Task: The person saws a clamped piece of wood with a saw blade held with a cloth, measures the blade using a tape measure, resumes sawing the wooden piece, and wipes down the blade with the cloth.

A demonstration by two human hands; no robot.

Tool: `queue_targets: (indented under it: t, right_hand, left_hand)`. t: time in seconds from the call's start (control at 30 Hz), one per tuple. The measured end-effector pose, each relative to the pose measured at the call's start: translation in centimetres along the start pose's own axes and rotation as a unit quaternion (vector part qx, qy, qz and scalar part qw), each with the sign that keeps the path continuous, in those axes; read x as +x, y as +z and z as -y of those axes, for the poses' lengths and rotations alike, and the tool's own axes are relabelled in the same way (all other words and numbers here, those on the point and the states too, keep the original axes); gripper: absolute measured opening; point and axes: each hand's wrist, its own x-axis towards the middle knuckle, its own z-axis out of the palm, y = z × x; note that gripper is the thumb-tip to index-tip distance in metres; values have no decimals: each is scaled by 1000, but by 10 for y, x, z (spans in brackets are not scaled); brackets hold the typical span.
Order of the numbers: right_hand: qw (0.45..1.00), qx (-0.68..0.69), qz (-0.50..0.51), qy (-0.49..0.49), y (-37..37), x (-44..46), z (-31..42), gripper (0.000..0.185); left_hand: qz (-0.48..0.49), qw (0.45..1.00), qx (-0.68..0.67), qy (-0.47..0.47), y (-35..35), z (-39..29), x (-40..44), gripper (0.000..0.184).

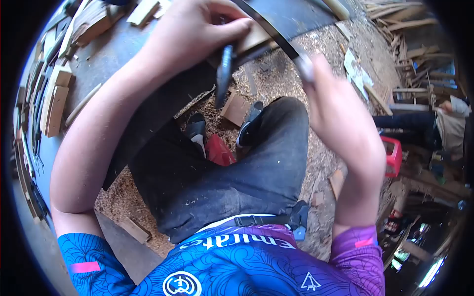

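My right hand [333, 101], blurred by motion, is closed around the pale handle of a long, flat, dark-bladed tool [269, 28]. I cannot tell whether it is a saw or a file. The blade runs up and left across a light piece of wood [254, 39] at the bench edge. My left hand [197, 30] is bent over that wood, thumb along its top, fingers partly hidden behind it. Just below, a dark metal rod-like part [224, 74] hangs by the edge, its kind unclear.
The grey bench [111, 44] carries wood blocks [57, 101] and offcuts at the left. Sawdust [276, 81] covers the floor, with a wooden block [235, 108] between my feet. At right are a red plastic stool [392, 157], stacked lumber [414, 52] and another person [452, 130].
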Motion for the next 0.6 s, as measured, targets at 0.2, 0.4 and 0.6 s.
queue_targets:
  t: [0.2, 0.4, 0.6]
  right_hand:
    - [998, 51, -16, 15, 10, -16, 0, 19]
    - [998, 45, -37, 16, 17, -5, -2, 22]
    - [998, 46, -40, 9, 15, -23, -6, 25]
  left_hand:
    - [43, 993, 10, -107, -7, -17, 1, 11]
    - [23, 996, 38, -76, -6, -16, 4, 9]
    - [26, 998, 0, -53, -6, -12, -1, 11]
